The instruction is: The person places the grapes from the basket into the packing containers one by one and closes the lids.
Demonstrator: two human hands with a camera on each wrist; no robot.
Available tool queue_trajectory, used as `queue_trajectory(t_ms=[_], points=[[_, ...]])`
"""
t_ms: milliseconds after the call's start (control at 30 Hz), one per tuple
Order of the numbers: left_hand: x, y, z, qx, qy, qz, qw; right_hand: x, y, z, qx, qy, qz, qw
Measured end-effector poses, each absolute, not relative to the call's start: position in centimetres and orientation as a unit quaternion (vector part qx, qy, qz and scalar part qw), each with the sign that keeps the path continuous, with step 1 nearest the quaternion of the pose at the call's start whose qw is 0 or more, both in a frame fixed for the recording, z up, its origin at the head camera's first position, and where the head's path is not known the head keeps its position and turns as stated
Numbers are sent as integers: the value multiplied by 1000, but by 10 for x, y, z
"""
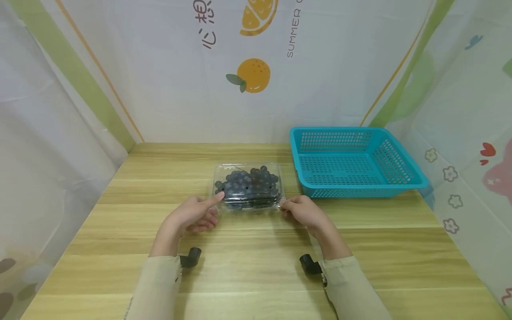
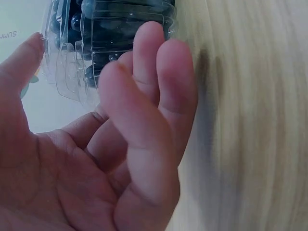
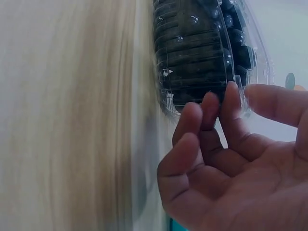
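Note:
A clear plastic clamshell box (image 1: pixel 248 165) of dark grapes (image 1: pixel 262 180) sits at the middle of the table, its lid down over the fruit. My left hand (image 1: pixel 196 212) holds its near left corner, thumb on the lid and index finger by the rim; the other fingers bend loosely in front of the side wall. At the near right corner, my right hand (image 1: pixel 306 210) pinches the rim between thumb and index finger. In the right wrist view the remaining fingers (image 3: pixel 185 156) are curled below the rim, beside the grapes (image 3: pixel 197 53).
A turquoise plastic basket (image 1: pixel 360 192) with perforated walls stands at the back right, close to the box. The wooden table (image 1: pixel 248 284) meets a white fruit-printed curtain (image 1: pixel 180 98) at the back, with more printed cloth (image 1: pixel 472 186) along the right.

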State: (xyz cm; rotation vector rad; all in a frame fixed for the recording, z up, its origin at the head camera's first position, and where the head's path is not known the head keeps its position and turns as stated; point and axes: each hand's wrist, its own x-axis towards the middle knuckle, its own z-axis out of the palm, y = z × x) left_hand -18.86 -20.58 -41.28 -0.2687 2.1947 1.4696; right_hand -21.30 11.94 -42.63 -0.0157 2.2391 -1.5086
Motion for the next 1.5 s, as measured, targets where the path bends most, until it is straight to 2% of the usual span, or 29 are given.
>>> queue_trajectory(t_ms=[1033,1333,1500], points=[[-190,-205,-415,-100,797,542,248,-213,111,-422,-12,823,-533,194],[-190,-204,-413,-102,794,546,249,-213,121,-429,-18,817,-526,234],[-191,-204,-413,-104,790,551,250,-214,123,-429,-20,807,-540,236]])
